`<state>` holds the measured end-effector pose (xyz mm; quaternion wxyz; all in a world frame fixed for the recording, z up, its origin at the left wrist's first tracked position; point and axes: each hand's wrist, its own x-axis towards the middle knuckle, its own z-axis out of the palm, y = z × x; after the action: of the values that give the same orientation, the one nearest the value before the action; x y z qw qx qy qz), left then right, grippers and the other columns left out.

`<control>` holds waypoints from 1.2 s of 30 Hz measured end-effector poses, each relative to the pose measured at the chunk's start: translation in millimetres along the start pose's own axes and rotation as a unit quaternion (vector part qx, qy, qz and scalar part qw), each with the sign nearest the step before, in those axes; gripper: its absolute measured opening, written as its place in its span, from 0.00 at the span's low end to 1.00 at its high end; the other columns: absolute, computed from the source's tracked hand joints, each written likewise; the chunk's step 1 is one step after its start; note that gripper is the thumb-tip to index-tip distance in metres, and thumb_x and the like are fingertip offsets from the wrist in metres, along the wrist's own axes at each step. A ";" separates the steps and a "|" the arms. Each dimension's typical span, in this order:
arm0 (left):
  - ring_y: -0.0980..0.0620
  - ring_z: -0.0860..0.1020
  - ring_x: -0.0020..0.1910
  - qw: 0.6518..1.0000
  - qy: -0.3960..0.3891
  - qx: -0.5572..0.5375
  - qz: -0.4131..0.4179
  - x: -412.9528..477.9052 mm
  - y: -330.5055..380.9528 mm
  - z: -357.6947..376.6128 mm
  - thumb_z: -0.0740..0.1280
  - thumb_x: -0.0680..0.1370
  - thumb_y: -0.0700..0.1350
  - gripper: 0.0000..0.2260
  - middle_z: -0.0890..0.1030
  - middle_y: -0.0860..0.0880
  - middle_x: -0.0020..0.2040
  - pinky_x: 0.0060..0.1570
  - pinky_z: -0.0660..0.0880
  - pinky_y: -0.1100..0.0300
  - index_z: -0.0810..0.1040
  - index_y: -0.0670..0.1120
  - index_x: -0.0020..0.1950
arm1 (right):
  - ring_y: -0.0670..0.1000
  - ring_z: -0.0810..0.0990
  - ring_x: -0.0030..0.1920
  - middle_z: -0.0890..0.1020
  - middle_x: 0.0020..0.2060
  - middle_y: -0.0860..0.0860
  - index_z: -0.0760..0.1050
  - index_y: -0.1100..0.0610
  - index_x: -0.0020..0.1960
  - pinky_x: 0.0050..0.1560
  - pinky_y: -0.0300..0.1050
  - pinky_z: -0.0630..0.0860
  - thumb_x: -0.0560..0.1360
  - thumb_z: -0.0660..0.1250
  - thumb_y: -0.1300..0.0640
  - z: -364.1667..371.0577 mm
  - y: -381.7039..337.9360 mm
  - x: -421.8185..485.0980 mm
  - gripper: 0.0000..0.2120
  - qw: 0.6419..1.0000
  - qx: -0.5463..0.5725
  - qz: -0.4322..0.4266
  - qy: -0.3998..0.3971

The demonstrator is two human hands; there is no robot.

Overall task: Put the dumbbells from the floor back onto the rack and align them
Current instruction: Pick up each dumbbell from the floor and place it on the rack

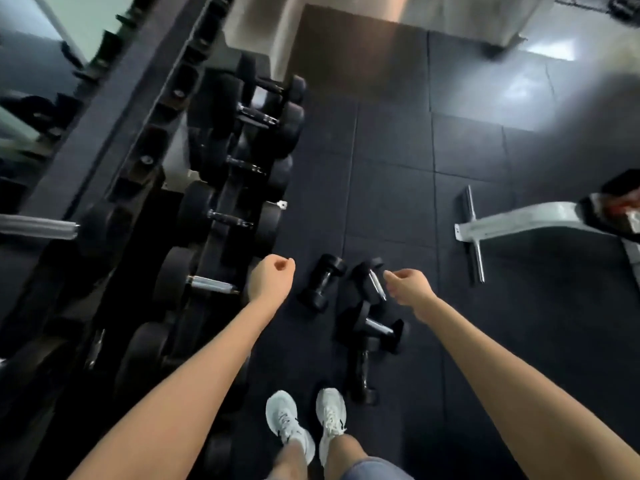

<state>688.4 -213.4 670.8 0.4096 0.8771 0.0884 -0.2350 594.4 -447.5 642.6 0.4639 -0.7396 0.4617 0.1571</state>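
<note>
Several small black dumbbells lie on the dark rubber floor ahead of my feet: one (322, 282) at the left, one with a chrome handle (372, 280) beside it, another (379, 329) nearer, and a fourth (362, 374) closest to my shoes. The dumbbell rack (221, 188) runs along the left, loaded with larger black dumbbells. My left hand (272, 276) hangs loosely curled between the rack and the floor dumbbells, holding nothing. My right hand (408, 285) is loosely curled just right of the chrome-handled dumbbell, also holding nothing.
A grey weight bench foot with a chrome crossbar (472, 233) stands on the floor at the right. A mirror wall (34, 81) is behind the rack. My white shoes (304, 422) are at the bottom centre. Bright tiled floor lies at the far right.
</note>
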 end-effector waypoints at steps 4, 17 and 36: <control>0.46 0.78 0.50 0.998 -0.050 0.047 -0.007 -4.1 -0.3 65.1 0.62 0.78 0.50 0.12 0.82 0.47 0.49 0.44 0.69 0.58 0.79 0.43 0.51 | 0.50 0.70 0.29 0.75 0.31 0.52 0.75 0.58 0.37 0.30 0.42 0.68 0.76 0.65 0.51 -32.3 74.6 16.3 0.13 0.996 0.056 0.065 0.008; 0.46 0.80 0.47 0.983 -0.141 0.089 -0.072 48.3 -56.2 225.2 0.63 0.77 0.49 0.10 0.83 0.46 0.45 0.48 0.75 0.53 0.79 0.43 0.47 | 0.52 0.74 0.35 0.77 0.33 0.53 0.75 0.58 0.40 0.39 0.46 0.71 0.77 0.65 0.52 -8.3 225.1 98.7 0.11 0.973 0.125 0.193 -0.003; 0.46 0.76 0.59 0.911 -0.326 0.126 -0.221 112.5 -289.8 486.1 0.63 0.78 0.49 0.14 0.80 0.46 0.57 0.61 0.70 0.56 0.79 0.42 0.57 | 0.55 0.79 0.57 0.81 0.56 0.55 0.75 0.61 0.62 0.61 0.48 0.74 0.74 0.69 0.50 160.6 448.7 259.4 0.21 0.949 0.051 0.302 -0.082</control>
<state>520.8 -399.0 150.8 0.2398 0.7541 0.1116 -0.6011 390.1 -517.8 144.8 0.4681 -0.5257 0.6310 0.3261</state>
